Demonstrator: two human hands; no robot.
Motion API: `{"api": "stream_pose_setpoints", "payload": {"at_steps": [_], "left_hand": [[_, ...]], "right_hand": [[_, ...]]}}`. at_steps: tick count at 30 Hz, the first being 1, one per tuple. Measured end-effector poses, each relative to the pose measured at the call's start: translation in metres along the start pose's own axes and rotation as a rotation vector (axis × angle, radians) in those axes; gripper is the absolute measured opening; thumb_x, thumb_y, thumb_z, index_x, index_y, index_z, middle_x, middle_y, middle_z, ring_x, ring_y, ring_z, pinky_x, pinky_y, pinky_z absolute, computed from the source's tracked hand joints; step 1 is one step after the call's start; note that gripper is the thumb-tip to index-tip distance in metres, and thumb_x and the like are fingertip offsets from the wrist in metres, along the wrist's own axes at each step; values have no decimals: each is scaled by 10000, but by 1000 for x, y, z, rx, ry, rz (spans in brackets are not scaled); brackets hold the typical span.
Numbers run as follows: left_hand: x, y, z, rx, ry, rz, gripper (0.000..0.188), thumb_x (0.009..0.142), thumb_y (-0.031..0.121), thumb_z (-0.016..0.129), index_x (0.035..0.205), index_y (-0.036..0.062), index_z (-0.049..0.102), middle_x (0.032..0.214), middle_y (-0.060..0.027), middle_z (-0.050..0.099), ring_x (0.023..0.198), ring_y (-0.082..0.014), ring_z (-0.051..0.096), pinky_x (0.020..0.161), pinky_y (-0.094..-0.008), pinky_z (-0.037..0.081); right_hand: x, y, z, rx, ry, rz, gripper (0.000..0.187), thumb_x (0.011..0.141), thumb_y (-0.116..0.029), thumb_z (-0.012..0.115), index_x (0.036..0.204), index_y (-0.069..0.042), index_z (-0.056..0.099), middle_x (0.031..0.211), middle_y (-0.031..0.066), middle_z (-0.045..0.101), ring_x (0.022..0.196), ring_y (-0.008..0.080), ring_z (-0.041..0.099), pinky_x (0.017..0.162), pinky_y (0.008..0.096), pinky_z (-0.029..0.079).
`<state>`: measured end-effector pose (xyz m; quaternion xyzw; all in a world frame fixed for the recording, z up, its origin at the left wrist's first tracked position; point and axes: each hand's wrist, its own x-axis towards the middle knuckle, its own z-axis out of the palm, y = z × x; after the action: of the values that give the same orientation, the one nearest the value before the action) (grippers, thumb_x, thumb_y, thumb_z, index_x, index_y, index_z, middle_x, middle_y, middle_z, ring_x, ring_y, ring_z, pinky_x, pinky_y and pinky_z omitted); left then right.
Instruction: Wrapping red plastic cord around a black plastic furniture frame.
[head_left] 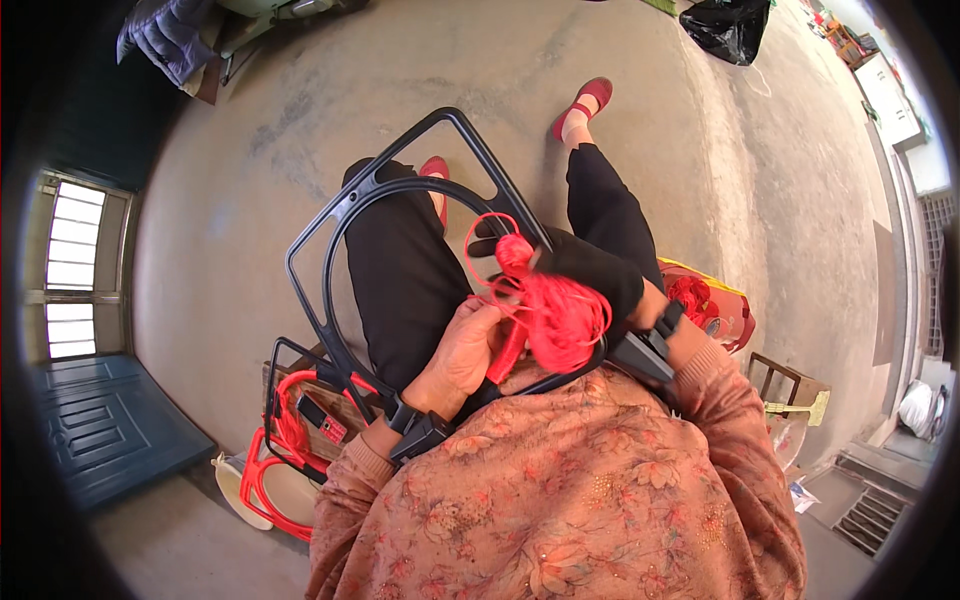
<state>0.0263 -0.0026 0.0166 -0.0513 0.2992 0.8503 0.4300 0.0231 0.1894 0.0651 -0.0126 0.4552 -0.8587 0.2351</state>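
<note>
A black frame with a round ring inside angled bars lies across my lap. One stretch of its near side is wrapped in red cord. My left hand, bare, is closed at that wrapped stretch, its thumb and fingers pinching red strands. My right hand, in a black glove, is closed around a loose bundle of red cord, which hangs below it. A smaller ball of red cord and a thin loop stick out past the gloved fingers. The bundle is partly blurred.
To my left are another frame wound in red, a small black-and-red device and a pale round seat or lid. A red bag with more red cord stands at my right. A black plastic bag lies far right.
</note>
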Motion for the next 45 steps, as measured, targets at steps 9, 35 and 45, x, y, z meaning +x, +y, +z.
{"api": "stream_pose_setpoints", "payload": {"at_steps": [9,35,45], "left_hand": [[-1,7,19,123,89,-10,77,896,129,561,879,54,558,829,-67,626,718,-156,606,660,-284,506],[3,15,19,119,14,-122,235,923,253,527,1020,43,565,733,-83,583,609,-154,557,547,-267,460],[6,15,27,148,21,-112,258,950,233,499,1037,1,569,720,-88,592,584,-154,568,523,-266,467]], "right_hand": [[-54,0,17,-1146,437,132,374,753,-181,670,1068,13,614,944,91,644,799,215,627,726,331,485],[-264,68,-231,-849,1470,69,294,796,-340,678,881,-61,635,659,73,606,640,228,611,615,346,488],[-259,64,-233,-935,1564,79,298,844,-333,613,981,-68,598,878,135,646,794,232,621,708,347,483]]}}
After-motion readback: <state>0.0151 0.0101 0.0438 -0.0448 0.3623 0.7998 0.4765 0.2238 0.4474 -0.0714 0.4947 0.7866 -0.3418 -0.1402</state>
